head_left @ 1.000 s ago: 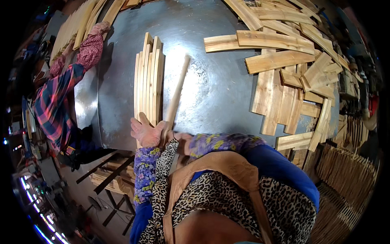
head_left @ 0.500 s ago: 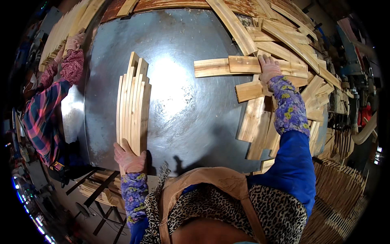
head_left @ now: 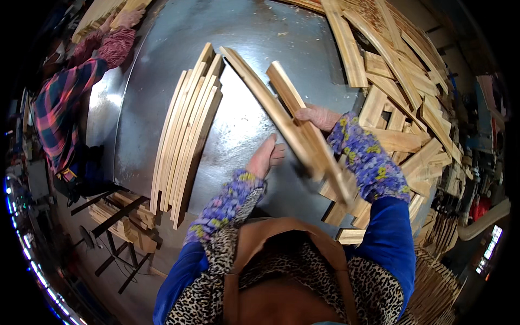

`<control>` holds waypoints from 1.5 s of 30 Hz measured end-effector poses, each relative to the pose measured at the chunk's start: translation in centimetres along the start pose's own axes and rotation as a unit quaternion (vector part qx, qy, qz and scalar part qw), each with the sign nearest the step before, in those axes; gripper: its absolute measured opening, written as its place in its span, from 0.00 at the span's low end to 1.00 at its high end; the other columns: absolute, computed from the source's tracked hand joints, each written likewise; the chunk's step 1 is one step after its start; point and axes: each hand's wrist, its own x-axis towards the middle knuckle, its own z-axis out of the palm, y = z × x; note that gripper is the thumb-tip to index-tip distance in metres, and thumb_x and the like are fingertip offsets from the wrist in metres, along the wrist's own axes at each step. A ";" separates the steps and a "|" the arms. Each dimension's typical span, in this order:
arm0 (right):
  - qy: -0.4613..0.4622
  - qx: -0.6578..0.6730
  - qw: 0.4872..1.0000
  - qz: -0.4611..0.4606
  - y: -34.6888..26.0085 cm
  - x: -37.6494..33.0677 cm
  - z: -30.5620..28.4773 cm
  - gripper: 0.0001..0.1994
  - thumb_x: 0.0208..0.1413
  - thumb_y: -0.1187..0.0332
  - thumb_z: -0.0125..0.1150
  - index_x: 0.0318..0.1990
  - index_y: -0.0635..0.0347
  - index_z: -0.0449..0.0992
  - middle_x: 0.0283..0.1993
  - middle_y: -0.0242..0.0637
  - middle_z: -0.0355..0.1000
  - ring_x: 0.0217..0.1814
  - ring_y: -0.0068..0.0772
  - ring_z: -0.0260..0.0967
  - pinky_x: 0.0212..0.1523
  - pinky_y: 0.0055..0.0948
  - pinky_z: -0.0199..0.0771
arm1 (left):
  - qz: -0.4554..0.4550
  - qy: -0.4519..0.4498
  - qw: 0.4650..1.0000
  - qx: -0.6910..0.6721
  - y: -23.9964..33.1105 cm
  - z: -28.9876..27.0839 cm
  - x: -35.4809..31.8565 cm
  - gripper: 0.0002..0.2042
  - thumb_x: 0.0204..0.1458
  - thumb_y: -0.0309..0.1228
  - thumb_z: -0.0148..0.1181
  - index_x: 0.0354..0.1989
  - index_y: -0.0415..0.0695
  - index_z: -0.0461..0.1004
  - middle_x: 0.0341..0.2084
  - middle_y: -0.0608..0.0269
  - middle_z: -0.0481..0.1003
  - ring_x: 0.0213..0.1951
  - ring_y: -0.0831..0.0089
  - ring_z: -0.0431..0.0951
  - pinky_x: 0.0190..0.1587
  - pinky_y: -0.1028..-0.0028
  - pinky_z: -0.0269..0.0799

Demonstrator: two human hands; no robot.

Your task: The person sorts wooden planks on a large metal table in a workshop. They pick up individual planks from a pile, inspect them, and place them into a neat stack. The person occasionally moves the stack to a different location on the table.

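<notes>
My right hand (head_left: 318,117) grips two wooden slats, thumb and fingers at their right side. The longer slat (head_left: 257,95) points up and left, and the shorter slat (head_left: 287,89) lies alongside it; their near ends are blurred by motion. My left hand (head_left: 264,156) is just left of the slats, apart from them, with nothing in it and its fingers loosely bent. Further left, a row of slats (head_left: 187,130) stands on edge, side by side, with uneven ends overhanging the near edge of the metal table (head_left: 244,27).
A loose heap of wooden pieces (head_left: 401,138) covers the table's right side. At the far left a co-worker in a plaid shirt (head_left: 67,105) handles another row of slats (head_left: 97,16). Below the left edge stands a dark metal rack (head_left: 116,222) holding wood.
My left hand has let go of the row of slats and moved right. My right hand has taken two slats off the heap, brought them left and turned them lengthwise.
</notes>
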 end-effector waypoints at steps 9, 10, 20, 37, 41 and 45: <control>0.151 -0.002 0.986 0.070 -2.3 12.3 4.6 0.30 0.75 0.46 0.50 0.64 0.68 0.77 0.55 0.53 0.80 0.56 0.46 0.79 0.59 0.45 0.78 | 0.093 0.038 0.983 0.152 5.5 -2.6 0.0 0.26 0.64 0.45 0.66 0.60 0.35 0.82 0.40 0.55 0.85 0.40 0.65 0.83 0.49 0.65 0.79; 0.159 -0.022 0.982 0.098 -5.5 12.2 5.9 0.33 0.77 0.44 0.47 0.66 0.70 0.77 0.59 0.55 0.80 0.60 0.47 0.78 0.65 0.46 0.75 | 0.122 0.104 0.967 0.199 4.7 -4.0 0.7 0.25 0.63 0.44 0.67 0.59 0.34 0.82 0.38 0.56 0.84 0.40 0.65 0.83 0.48 0.65 0.79; 0.084 -0.276 0.957 -0.010 -7.3 17.9 15.3 0.40 0.76 0.32 0.44 0.67 0.62 0.80 0.65 0.56 0.80 0.65 0.56 0.80 0.73 0.49 0.77 | 0.335 0.275 0.576 0.693 10.4 -6.7 -15.9 0.29 0.49 0.41 0.79 0.58 0.42 0.80 0.58 0.43 0.77 0.58 0.39 0.78 0.62 0.45 0.75; 0.518 -0.347 0.737 0.261 1.7 6.1 -14.8 0.39 0.58 0.62 0.71 0.77 0.54 0.63 0.79 0.51 0.63 0.71 0.67 0.69 0.70 0.55 0.75 | 0.428 0.161 0.554 0.696 11.3 -5.9 -11.1 0.30 0.47 0.32 0.76 0.59 0.33 0.74 0.55 0.34 0.73 0.52 0.35 0.77 0.52 0.43 0.76; 0.524 -0.396 0.744 0.126 6.5 0.5 -4.6 0.39 0.59 0.65 0.69 0.79 0.57 0.63 0.75 0.56 0.69 0.68 0.68 0.74 0.68 0.51 0.77 | 0.295 -0.021 0.740 0.603 9.3 -1.6 -5.3 0.24 0.54 0.28 0.73 0.59 0.31 0.78 0.49 0.38 0.81 0.48 0.38 0.83 0.53 0.53 0.81; 0.407 -0.033 0.912 0.033 1.9 -5.5 10.6 0.40 0.64 0.60 0.70 0.81 0.62 0.63 0.68 0.61 0.76 0.70 0.60 0.75 0.70 0.48 0.76 | 0.208 0.026 0.875 0.436 2.8 -1.5 2.5 0.29 0.71 0.43 0.60 0.71 0.31 0.72 0.68 0.34 0.75 0.67 0.44 0.76 0.72 0.60 0.70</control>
